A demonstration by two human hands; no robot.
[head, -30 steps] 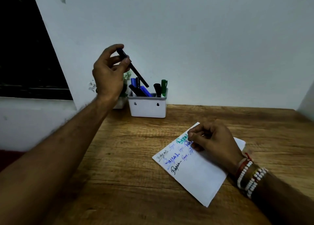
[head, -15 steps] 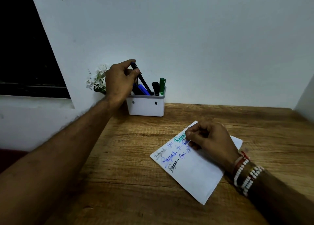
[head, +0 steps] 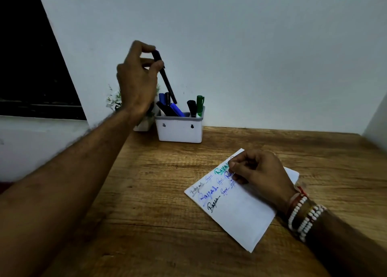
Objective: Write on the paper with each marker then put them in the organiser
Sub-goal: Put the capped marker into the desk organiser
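My left hand [head: 136, 84] pinches a black marker [head: 165, 79] near its top. The marker slants down, its lower end just over the left compartment of the white organiser [head: 180, 132]. That compartment holds blue markers [head: 177, 110] and dark ones. The right compartment holds a black marker [head: 191, 108] and a green marker [head: 200, 106]. A white paper [head: 240, 214] with several written words in black, blue and green lies on the wooden table [head: 146, 193]. My right hand [head: 259, 176] rests on the paper's far end with curled fingers and nothing visible in it.
A small white pot with a flowering plant [head: 114, 101] stands left of the organiser, partly behind my left wrist. The wall rises right behind the organiser. A dark window [head: 31, 67] is at the far left.
My left hand dipped the black marker toward the organiser half a second ago and has now risen again with it. The right hand has stayed on the paper.
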